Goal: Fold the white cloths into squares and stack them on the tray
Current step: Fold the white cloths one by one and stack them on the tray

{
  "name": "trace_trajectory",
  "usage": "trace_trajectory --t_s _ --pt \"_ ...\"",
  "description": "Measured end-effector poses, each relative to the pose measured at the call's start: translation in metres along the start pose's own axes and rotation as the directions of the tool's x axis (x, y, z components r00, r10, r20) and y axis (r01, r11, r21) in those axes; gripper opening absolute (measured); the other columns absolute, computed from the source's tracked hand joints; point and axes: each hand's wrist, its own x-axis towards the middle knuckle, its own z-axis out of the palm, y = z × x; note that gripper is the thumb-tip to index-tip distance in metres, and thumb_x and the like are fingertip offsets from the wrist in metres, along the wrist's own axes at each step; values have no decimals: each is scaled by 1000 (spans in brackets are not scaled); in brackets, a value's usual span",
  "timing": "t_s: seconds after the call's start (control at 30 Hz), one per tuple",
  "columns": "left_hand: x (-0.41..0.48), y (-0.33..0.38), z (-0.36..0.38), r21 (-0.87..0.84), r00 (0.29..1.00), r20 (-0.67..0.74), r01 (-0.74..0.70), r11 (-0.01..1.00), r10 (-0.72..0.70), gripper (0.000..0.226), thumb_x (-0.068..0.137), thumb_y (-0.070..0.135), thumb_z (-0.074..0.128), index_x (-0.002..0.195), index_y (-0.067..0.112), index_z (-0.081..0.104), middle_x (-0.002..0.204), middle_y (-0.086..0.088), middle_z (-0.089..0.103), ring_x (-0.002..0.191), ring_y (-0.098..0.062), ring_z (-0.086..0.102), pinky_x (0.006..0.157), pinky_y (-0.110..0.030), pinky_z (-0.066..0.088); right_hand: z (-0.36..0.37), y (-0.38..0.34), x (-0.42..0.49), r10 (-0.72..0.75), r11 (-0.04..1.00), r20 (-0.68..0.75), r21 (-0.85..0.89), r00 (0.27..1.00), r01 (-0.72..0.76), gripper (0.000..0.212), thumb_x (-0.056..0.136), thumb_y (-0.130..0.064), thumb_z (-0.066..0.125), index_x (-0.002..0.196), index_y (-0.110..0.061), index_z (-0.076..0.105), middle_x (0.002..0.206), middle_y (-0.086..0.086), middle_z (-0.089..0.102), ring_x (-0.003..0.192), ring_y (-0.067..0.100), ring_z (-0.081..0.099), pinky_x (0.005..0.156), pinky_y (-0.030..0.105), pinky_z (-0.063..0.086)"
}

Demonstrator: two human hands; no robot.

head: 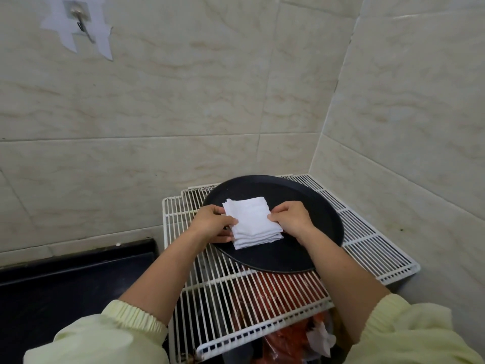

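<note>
A stack of folded white cloths (pixel 252 222) lies on a round black tray (pixel 309 206). Several square layers show at the stack's near edge. My left hand (pixel 212 223) grips the stack's left side, thumb on top and fingers tucked under the edge. My right hand (pixel 290 218) pinches the right side of the stack with curled fingers. Both hands sit over the tray, one on each side of the cloths.
The tray rests on a white wire rack (pixel 367 248) set in a tiled corner. Red bags and a crumpled white tissue (pixel 320 340) lie under the rack. A dark counter (pixel 65 282) runs to the left. A metal hook (pixel 80 21) hangs on the wall.
</note>
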Motion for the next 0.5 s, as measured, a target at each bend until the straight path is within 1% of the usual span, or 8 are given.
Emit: trace_trajectory --t_s 0.1,0.17,0.27,0.33,0.37,0.43,0.5 --pt "-8 1 -2 41 997 -56 -42 998 44 27 86 9 68 108 8 52 92 -14 65 62 -19 63 48 -26 54 -2 -7 -8 -132 979 -116 -169 984 111 13 84 -13 66 97 -13 69 99 3 69 93 18 63 82 31 51" --pt "-15 -1 -9 93 989 -110 -87 992 97 29 86 12 68 111 10 52 95 -14 64 66 -20 63 53 -29 55 1 -15 -18 -202 963 -120 -203 972 175 16 86 -15 66 102 -14 66 103 3 67 94 17 62 80 28 49" --pt "-24 -5 -27 203 962 -178 -169 965 206 27 86 14 67 110 11 54 89 -11 65 72 -22 64 66 -39 56 14 -32 -35 -313 936 -46 -183 949 300 22 89 -17 64 111 -15 64 110 -2 63 97 10 56 79 21 41" --pt "-35 -6 -46 272 937 -227 -200 941 265 25 87 16 66 109 12 55 85 -7 64 77 -24 64 72 -42 55 27 -50 -50 -387 906 28 -171 921 386 24 90 -17 62 113 -14 64 107 -4 60 97 8 52 81 21 38" --pt "-44 -9 -58 302 927 -253 -197 933 278 24 87 17 65 108 13 56 84 -6 64 79 -25 65 72 -41 54 36 -59 -59 -417 891 66 -164 906 422 22 89 -17 62 111 -14 65 103 -5 59 95 8 53 81 21 39" --pt "-62 -19 -82 342 908 -311 -170 924 282 24 86 20 66 108 11 59 87 -7 66 85 -28 67 74 -39 54 60 -76 -79 -457 869 127 -146 880 472 19 86 -14 65 104 -12 67 94 -3 63 90 13 58 81 25 45" --pt "-83 -36 -109 350 887 -375 -134 927 269 25 85 20 66 107 10 61 94 -12 69 90 -31 66 78 -40 55 88 -89 -100 -468 862 176 -126 866 491 18 82 -12 66 100 -12 68 93 3 68 87 17 62 82 27 47"
